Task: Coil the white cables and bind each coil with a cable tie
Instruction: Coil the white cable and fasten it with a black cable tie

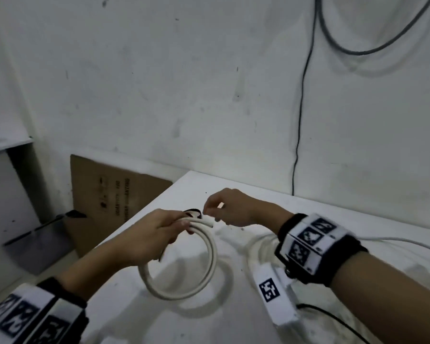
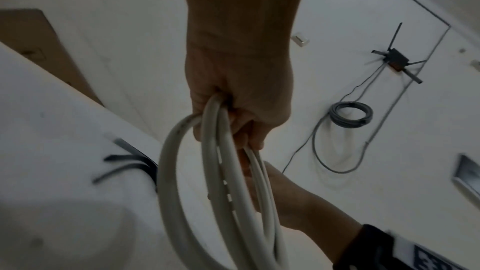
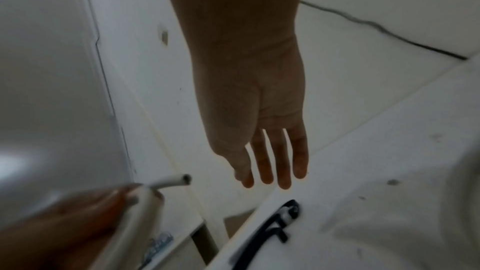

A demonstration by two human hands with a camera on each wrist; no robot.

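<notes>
My left hand (image 1: 164,229) (image 2: 239,110) grips a coil of white cable (image 1: 209,256) (image 2: 221,182) at its top and holds it upright above the white table (image 1: 233,319). The coil's cut end (image 1: 207,222) (image 3: 179,181) sticks out past my fingers. My right hand (image 1: 221,209) (image 3: 270,171) hovers just right of that end with fingers straight, holding nothing. Black cable ties (image 1: 191,212) (image 3: 272,225) (image 2: 130,163) lie on the table near its far left edge, below both hands. A second white cable (image 1: 255,244) lies looped on the table under my right wrist.
A cardboard sheet (image 1: 114,194) leans by the wall beyond the table's left edge. A thin black cable (image 1: 301,108) runs down the wall, and a grey cable loop (image 1: 358,45) hangs above. A black wire (image 1: 333,319) lies on the table at front right.
</notes>
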